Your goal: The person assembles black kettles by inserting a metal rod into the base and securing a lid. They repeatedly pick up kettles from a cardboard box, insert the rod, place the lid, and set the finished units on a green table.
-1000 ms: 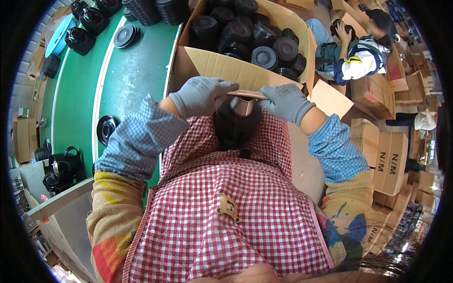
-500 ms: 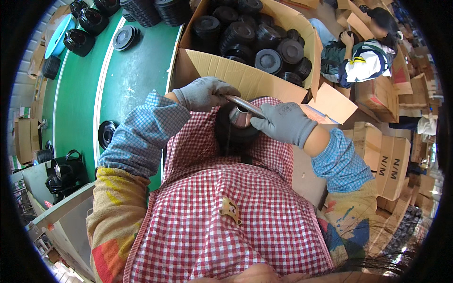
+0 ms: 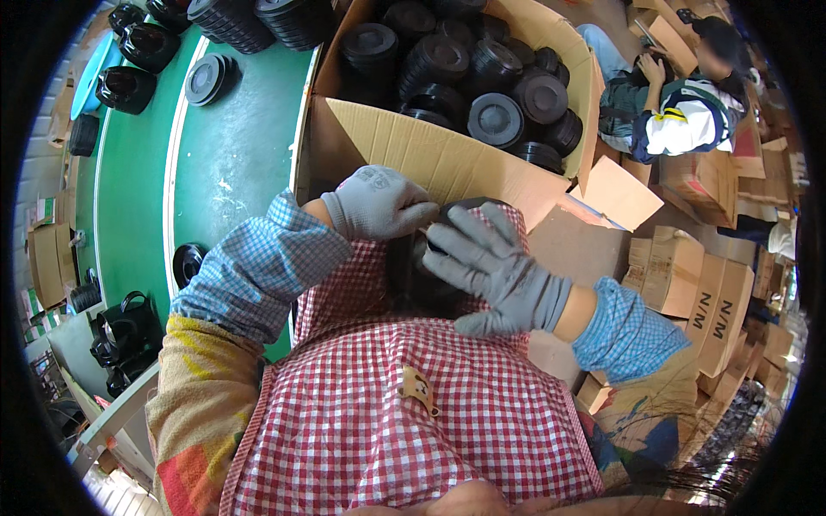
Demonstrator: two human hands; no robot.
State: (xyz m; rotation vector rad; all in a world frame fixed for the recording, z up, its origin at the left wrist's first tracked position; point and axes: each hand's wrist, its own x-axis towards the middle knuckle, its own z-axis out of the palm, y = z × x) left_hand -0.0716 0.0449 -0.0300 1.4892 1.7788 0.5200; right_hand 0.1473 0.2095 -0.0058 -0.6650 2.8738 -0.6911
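Observation:
My left hand (image 3: 379, 204), in a grey work glove, is closed above the far left side of a round black part (image 3: 413, 279) in my lap. Its fingers are curled together, and whatever they may grip is hidden. Over the right side of the same part, my right hand (image 3: 508, 279), gloved alike, lies with its fingers stretched and apart. Both gloves cover much of the black part, so its middle does not show. A red-and-white checked apron (image 3: 413, 361) covers my lap beneath it.
Ahead stands an open cardboard box (image 3: 447, 146) full of round black lids (image 3: 496, 119). The green work table (image 3: 232, 146) on the left bears stacked black lids (image 3: 209, 79) and glossy black housings (image 3: 126, 88). At the far right sits another person (image 3: 688, 112) among cartons (image 3: 688, 275).
My right hand has let go of the silvery metal rod and spread its fingers over the black part. The rod and the metal cone no longer show. My left hand has come nearer.

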